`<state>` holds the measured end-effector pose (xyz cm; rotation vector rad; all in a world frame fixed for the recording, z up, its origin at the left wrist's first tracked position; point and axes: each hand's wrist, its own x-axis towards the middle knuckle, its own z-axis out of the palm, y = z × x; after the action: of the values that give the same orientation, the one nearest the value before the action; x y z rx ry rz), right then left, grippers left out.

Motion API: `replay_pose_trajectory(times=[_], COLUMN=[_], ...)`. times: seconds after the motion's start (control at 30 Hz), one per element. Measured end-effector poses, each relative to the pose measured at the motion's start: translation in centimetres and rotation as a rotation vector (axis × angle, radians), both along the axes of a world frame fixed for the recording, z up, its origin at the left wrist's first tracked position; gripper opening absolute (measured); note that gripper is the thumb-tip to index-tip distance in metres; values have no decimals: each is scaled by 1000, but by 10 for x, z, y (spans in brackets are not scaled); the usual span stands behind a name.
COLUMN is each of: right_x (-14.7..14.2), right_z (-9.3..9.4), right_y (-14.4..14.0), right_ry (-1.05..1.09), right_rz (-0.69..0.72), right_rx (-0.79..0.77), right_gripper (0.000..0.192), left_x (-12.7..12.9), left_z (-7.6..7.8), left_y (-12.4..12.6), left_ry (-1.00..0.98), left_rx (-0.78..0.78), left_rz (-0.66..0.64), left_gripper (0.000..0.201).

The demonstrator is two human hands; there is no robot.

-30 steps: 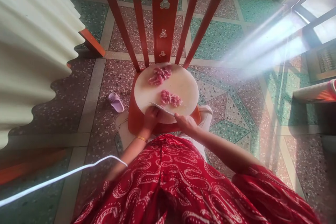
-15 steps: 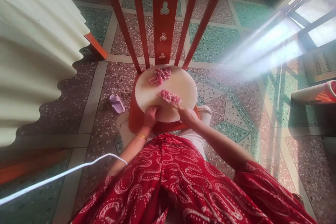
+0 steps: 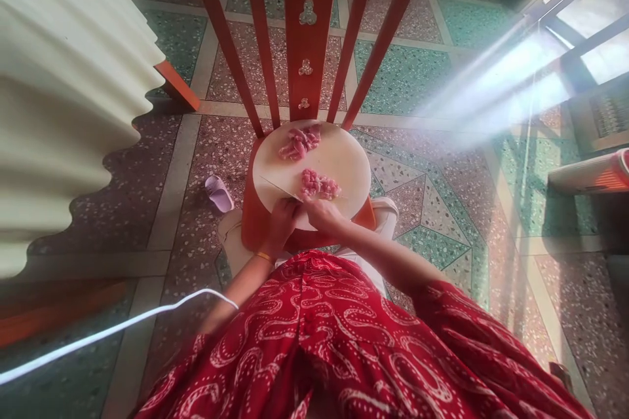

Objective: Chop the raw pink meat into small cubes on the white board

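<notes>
1. Head view: two piles of raw pink meat, near pile point(image 3: 320, 184) and far pile point(image 3: 299, 142), on one round pale cutting board point(image 3: 344, 157) resting on a red chair point(image 3: 307, 33).
2. Right hand point(image 3: 322, 215), fingers wrapped around the knife point(image 3: 281, 188); left hand point(image 3: 284, 217), fingers curled at the board's near edge.
3. Half a second ago the blade lay against the near pile; now it points left, clear of it.

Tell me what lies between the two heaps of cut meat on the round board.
Nothing: in the head view only bare board separates the far heap from the near heap.
</notes>
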<state>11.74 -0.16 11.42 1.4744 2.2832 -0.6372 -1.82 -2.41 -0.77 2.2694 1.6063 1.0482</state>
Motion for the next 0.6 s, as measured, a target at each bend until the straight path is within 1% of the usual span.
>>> replay_pose_trajectory(times=[0.07, 0.13, 0.17, 0.23, 0.3, 0.37, 0.4, 0.5, 0.6], right_x=[-11, -9, -3, 20, 46, 64, 68, 65, 53], right_z=[-2, -3, -3, -3, -2, 0, 2, 6, 10], right_y=[8, 7, 3, -8, -18, -25, -27, -31, -34], right_ry=[34, 34, 25, -24, -113, -181, -192, -155, -121], right_rz=[19, 25, 24, 11, -42, -95, -109, -91, -50], right_rx=[26, 34, 28, -11, -38, -26, -13, 9, -23], right_gripper=[28, 28, 28, 29, 23, 23, 23, 24, 22], left_x=[0, 0, 0, 0, 1, 1, 1, 1, 1], left_z=[-2, -3, -2, -1, 0, 3, 4, 7, 8], left_y=[1, 1, 0, -1, -2, -3, -3, -6, -7], left_ry=[20, 23, 16, -12, -40, -60, -67, -76, -72], left_rx=[11, 3, -6, -18, -22, -23, -24, -43, -57], left_rz=[-9, -1, 10, 25, 25, 16, 12, 11, 33], left_gripper=[15, 16, 16, 16, 16, 16, 15, 15, 15])
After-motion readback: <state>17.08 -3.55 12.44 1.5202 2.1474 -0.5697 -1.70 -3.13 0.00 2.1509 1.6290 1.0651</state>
